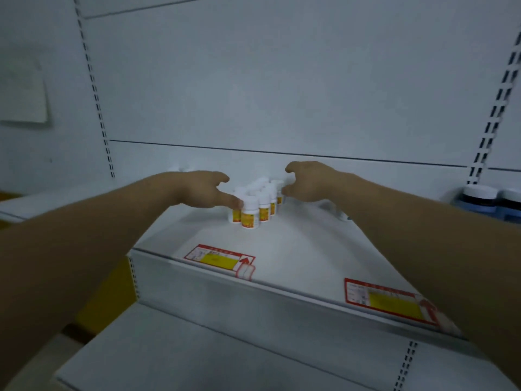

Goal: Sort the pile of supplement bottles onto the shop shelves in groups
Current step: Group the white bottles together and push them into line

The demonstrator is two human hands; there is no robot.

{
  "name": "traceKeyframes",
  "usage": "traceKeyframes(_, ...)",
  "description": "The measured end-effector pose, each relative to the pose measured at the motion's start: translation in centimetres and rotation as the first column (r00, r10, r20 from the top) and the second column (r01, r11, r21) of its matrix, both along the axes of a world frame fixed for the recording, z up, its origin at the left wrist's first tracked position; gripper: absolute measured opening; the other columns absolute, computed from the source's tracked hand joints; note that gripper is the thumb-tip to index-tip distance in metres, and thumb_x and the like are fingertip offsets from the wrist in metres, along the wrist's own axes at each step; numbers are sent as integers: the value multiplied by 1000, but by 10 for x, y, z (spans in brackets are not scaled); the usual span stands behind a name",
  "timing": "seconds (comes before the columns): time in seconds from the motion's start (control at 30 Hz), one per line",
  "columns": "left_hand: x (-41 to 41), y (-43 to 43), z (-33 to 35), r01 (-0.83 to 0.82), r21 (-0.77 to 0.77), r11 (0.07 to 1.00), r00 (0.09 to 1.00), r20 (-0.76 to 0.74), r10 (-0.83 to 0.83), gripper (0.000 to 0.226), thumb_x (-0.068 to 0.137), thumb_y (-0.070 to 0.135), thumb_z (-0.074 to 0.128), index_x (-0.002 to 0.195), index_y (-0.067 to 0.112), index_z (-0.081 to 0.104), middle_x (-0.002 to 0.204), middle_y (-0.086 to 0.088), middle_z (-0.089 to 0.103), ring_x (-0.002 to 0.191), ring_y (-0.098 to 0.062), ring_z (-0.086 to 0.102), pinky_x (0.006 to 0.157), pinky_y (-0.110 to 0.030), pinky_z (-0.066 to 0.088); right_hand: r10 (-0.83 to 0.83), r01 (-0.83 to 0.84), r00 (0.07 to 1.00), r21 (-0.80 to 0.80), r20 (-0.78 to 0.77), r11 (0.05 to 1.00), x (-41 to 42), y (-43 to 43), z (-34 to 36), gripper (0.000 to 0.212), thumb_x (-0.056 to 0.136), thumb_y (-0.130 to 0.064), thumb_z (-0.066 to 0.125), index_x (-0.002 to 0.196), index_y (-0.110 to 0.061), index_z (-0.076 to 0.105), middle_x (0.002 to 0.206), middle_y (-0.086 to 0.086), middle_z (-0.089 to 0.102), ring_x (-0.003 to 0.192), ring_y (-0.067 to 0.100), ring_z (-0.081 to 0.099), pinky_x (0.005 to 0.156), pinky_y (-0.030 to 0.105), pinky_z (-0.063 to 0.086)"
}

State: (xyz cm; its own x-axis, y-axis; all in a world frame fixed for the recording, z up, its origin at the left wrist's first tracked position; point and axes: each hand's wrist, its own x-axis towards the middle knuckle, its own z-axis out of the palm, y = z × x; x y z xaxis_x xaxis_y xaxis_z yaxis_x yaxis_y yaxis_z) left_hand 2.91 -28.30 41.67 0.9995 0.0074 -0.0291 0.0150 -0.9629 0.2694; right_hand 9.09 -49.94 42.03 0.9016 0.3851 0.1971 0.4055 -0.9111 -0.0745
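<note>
Several small white supplement bottles [258,203] with yellow-orange labels stand upright in a tight cluster on the white shelf [296,249], near its back wall. My left hand [201,190] reaches in from the left, its fingers touching the front-left bottle of the cluster. On the other side my right hand [306,182] hovers at the back-right bottles, thumb and fingers spread in a loose curl. Neither hand grips a bottle.
Two red-and-yellow price tags [220,259] [389,301] sit on the shelf's front rail. Dark-capped larger bottles [490,198] stand at the far right. A lower white shelf [197,348] lies below. Slotted uprights [97,103] frame the bay, and a paper sheet [24,94] hangs at left.
</note>
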Motion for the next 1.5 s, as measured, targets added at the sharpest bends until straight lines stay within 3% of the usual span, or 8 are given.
traceKeyframes(0.27,38,25,-18,206,-89,974,975,-70,-213,96,79,55,65,152,20,13,154,-3,29,137,-22,35,109,-32,29,-148,144,985,-47,-90,988,7,43,-7,65,94,-20,53,151,-15,21,152,9,35,133,27,39,101,29,35)
traceKeyframes(0.53,54,22,-26,492,-235,839,846,-101,-524,89,82,37,71,149,28,13,148,9,34,123,-10,38,96,-20,26,-291,296,950,28,-114,955,-3,42,-11,63,94,-27,57,149,-15,28,151,9,37,135,25,38,106,30,32)
traceKeyframes(0.7,50,16,-29,574,-276,771,785,-83,-614,68,88,29,64,145,27,26,123,15,42,111,-5,42,95,-19,28,-267,268,958,-5,-104,963,-5,43,-15,55,97,-30,51,147,-14,34,150,6,40,136,23,36,109,30,27)
traceKeyframes(0.83,42,10,-28,626,-262,735,744,-82,-663,72,91,31,59,149,27,17,134,16,34,119,-3,36,100,-15,24,-233,231,964,-33,-124,972,-4,44,-12,59,95,-29,54,148,-14,33,151,4,38,137,21,35,109,29,27)
traceKeyframes(1.0,41,-2,-29,639,-220,737,743,-69,-665,75,92,32,58,151,25,11,153,7,24,122,-3,31,99,-12,20,-201,195,967,-55,-157,979,0,40,-12,51,94,-23,53,142,-11,40,146,8,42,131,23,41,93,25,30)
traceKeyframes(1.17,44,-1,-28,578,-235,781,785,-102,-611,76,91,34,59,150,27,13,146,9,32,115,-3,35,95,-15,24,-220,216,966,-45,-138,975,-1,35,-12,59,97,-20,49,150,-12,26,154,7,31,140,22,31,110,28,25)
traceKeyframes(1.37,58,5,-22,358,-412,838,922,11,-388,79,90,57,42,152,24,7,158,3,19,141,-19,26,112,-34,22,-212,222,974,146,-82,964,6,36,-8,45,103,-23,36,146,-10,35,151,9,36,136,24,36,108,29,27)
traceKeyframes(1.5,75,-3,-24,235,-631,740,957,17,-289,55,100,44,33,148,20,25,154,0,27,137,-20,32,113,-40,29,-186,218,971,242,-147,945,12,43,-8,42,103,-27,36,141,-11,45,145,8,45,121,25,49,99,31,39)
